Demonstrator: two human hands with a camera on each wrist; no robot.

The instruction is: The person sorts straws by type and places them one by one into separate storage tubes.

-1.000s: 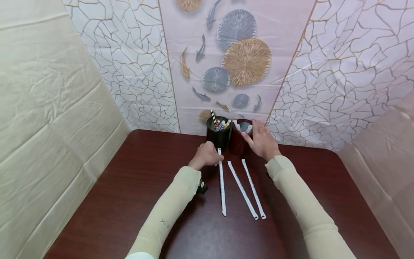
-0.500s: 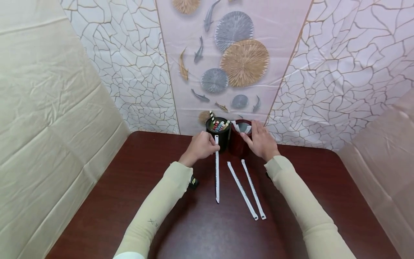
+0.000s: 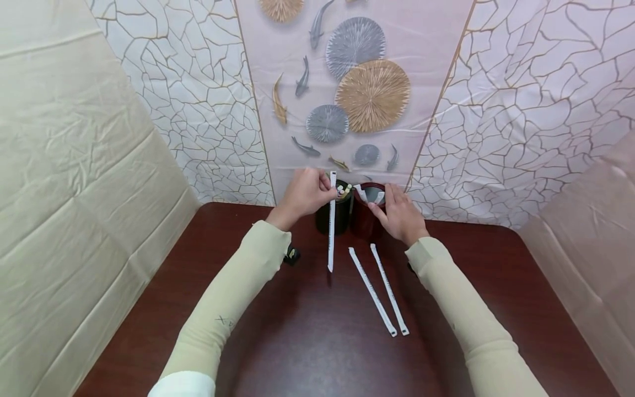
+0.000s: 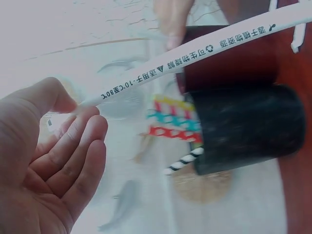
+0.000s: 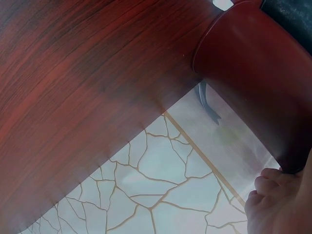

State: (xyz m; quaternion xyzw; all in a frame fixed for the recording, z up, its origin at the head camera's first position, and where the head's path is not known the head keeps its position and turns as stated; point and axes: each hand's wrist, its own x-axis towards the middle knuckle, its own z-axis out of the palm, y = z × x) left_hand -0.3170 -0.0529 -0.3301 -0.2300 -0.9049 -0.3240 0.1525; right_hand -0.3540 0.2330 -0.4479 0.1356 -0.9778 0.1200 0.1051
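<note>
My left hand (image 3: 307, 193) pinches a paper-wrapped straw (image 3: 332, 237) near its top end. The straw hangs nearly upright above the table, in front of a black cup (image 3: 324, 220). In the left wrist view, printed characters run along the white wrapper, and patterned paper straws (image 4: 170, 117) stick out of the black cup. My right hand (image 3: 403, 216) holds a dark red cup (image 3: 364, 223) at its rim, thumb in front and fingers at the right side. White wrapped straws (image 3: 361, 193) stand inside that cup. Its lower front is in shadow.
Two more wrapped straws (image 3: 373, 292) (image 3: 389, 289) lie side by side on the brown table (image 3: 317, 342). Behind the cups rises a patterned cloth wall (image 3: 367, 138), and beige cloth (image 3: 99, 193) borders the left side.
My left hand has lifted the wrapped straw off the table, moving it up and slightly left, now level with the black cup's rim. My right hand stays at the red cup.
</note>
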